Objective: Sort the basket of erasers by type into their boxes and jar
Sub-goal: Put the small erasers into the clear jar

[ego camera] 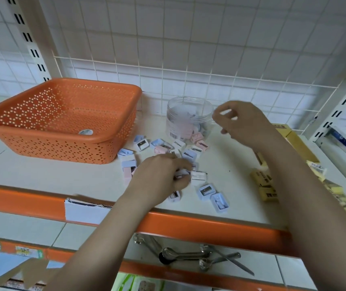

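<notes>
The left hand is lowered onto the white shelf, its fingers curled round a small white piece taken from the scatter of small pastel pieces. These blue, pink and white pieces are spread around and just beyond the left hand, and two blue ones lie nearer the shelf edge, just to its right. A further white piece is seen just beside the left fingertips.

The right hand is raised above the shelf, beyond and to the right of the left hand, and a small white piece is pinched between its thumb and forefinger. Just to the left of the right hand, close to its fingertips, the clear jar stands upright with no lid on it; pink, blue and white pieces are held inside it.

Beyond and to the left of the left hand, the orange perforated basket rests on the shelf, and only a round label is visible on its floor. To the right of the right forearm, yellow erasers are lying loose, and a yellow box is partly hidden behind the arm.

On the lower shelf, under both forearms, metal utensils are laid.
</notes>
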`<control>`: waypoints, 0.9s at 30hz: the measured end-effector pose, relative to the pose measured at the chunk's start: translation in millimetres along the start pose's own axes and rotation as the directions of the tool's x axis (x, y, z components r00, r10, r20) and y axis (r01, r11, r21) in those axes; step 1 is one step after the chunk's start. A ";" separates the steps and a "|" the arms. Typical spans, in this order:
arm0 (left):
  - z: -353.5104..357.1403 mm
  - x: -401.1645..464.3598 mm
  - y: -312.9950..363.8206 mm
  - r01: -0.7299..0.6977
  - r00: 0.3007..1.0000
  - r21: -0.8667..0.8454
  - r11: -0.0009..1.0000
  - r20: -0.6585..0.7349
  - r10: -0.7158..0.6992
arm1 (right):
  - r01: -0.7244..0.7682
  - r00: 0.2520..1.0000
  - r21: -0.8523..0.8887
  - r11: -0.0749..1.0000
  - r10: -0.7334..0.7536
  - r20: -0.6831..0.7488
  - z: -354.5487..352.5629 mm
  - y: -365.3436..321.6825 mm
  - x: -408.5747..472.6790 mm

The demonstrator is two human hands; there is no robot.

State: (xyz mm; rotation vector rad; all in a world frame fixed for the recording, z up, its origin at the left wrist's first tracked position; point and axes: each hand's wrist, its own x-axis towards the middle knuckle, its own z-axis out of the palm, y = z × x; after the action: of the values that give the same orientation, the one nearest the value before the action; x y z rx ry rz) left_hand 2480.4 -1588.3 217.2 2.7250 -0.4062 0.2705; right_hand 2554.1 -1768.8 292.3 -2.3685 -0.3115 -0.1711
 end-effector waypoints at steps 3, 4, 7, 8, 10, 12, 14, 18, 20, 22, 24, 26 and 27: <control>-5.4 7.0 -3.8 -0.015 1.000 -0.150 0.989 0.008 0.016 | -0.031 0.998 0.006 0.999 0.031 0.055 0.8 14.1 -35.8; -11.4 11.4 -4.0 -0.023 1.000 -0.195 0.981 -0.022 0.020 | -0.049 0.995 -0.022 0.999 0.051 0.089 1.5 17.0 -47.2; -37.9 36.1 -1.0 -0.087 0.990 -0.168 0.982 -0.127 0.066 | -0.126 0.952 -0.055 0.990 0.137 0.275 11.7 18.1 -78.1; -47.4 48.6 0.9 -0.105 0.985 -0.131 0.986 -0.150 0.085 | -0.152 0.934 -0.070 0.986 0.166 0.317 18.9 16.1 -85.5; -59.4 79.5 2.5 -0.097 0.985 -0.113 0.989 -0.156 0.079 | -0.118 0.936 -0.158 0.980 0.163 0.313 38.1 12.8 -94.7; -62.4 109.4 0.1 -0.045 0.994 -0.104 0.994 -0.102 0.035 | -0.056 0.966 -0.307 0.950 0.129 0.222 56.2 10.1 -98.0; -61.2 125.0 -4.4 0.002 1.000 -0.041 0.999 -0.014 -0.003 | -0.052 0.982 -0.437 0.898 0.125 0.140 65.9 7.9 -96.9; -64.4 105.5 -5.8 0.000 0.999 -0.056 0.998 -0.034 -0.002 | 0.009 0.989 -0.558 0.829 0.076 0.130 70.3 4.8 -90.3; -62.1 81.8 -7.3 -0.006 0.997 -0.089 0.996 -0.082 -0.001 | 0.055 0.985 -0.580 0.813 0.049 0.163 68.9 4.6 -86.7; -59.2 55.4 -10.5 0.003 0.993 -0.142 0.990 -0.114 -0.019 | 0.075 0.983 -0.561 0.824 0.032 0.178 62.1 5.2 -80.9; -55.0 28.8 -13.3 0.036 0.989 -0.197 0.980 -0.131 -0.063 | 0.064 0.987 -0.483 0.873 0.015 0.158 50.1 3.2 -69.2; -49.1 6.3 -14.6 0.078 0.987 -0.206 0.975 -0.125 -0.105 | 0.027 0.997 -0.368 0.929 0.002 0.077 34.6 -3.6 -48.0; -45.2 -2.1 -15.9 0.105 0.987 -0.197 0.975 -0.102 -0.127 | 0.021 1.000 -0.309 0.951 -0.013 0.026 27.1 -8.8 -34.5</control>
State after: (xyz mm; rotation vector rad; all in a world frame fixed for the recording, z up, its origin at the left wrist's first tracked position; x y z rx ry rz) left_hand 2477.5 -1556.2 252.7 2.5188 -0.2266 0.3356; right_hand 2519.5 -1749.9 271.2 -2.6802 -0.3365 -0.2138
